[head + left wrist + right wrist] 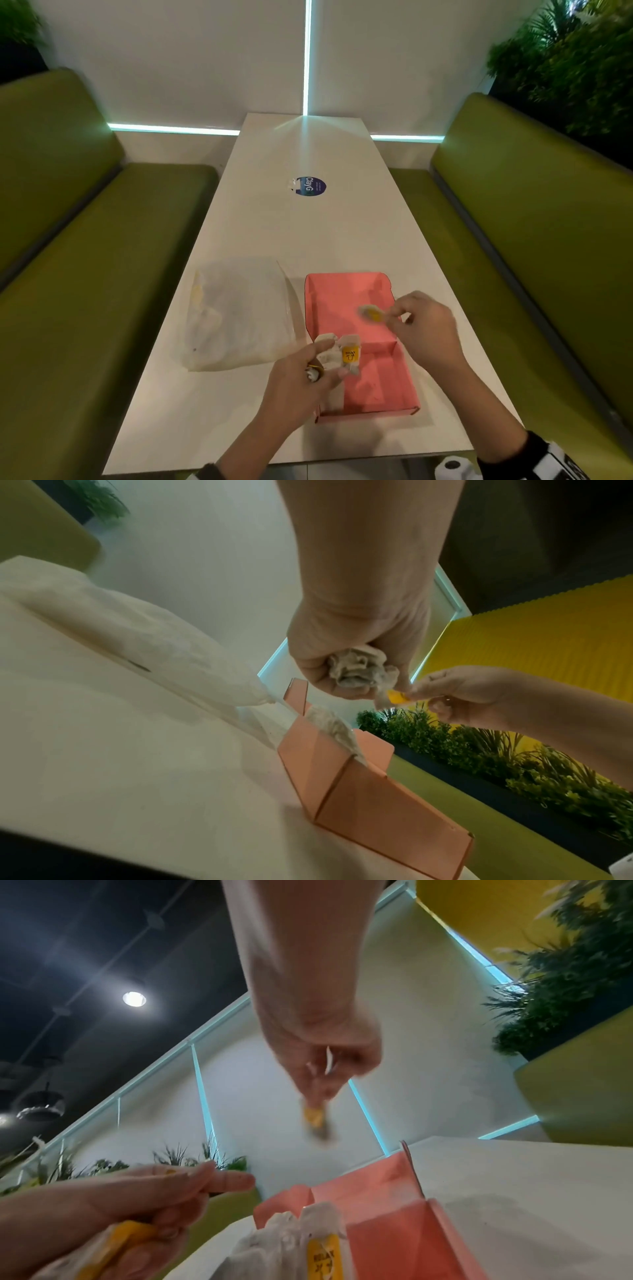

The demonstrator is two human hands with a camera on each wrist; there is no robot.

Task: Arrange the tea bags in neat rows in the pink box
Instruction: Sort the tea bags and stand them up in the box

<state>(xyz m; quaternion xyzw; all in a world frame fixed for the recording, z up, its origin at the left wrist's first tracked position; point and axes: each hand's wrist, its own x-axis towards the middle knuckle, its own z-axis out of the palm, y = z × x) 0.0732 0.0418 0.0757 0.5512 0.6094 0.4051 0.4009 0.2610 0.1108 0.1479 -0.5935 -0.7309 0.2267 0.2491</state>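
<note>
The pink box (380,380) lies open on the white table (267,233), its lid flat on the far side. A few tea bags (344,356) with a yellow tag sit crumpled in the box's left part, by the fold to the lid. My left hand (318,366) hovers over the box's left edge and grips a bunch of tea bags (359,669). My right hand (390,315) is above the lid and pinches one blurred tea bag (370,313) by its yellow tag (315,1118).
A clear plastic bag (236,315) lies on the table left of the box. A round blue sticker (311,186) marks the table's middle. Green benches (85,260) flank both sides. A white paper roll (452,467) shows below the table's near right corner.
</note>
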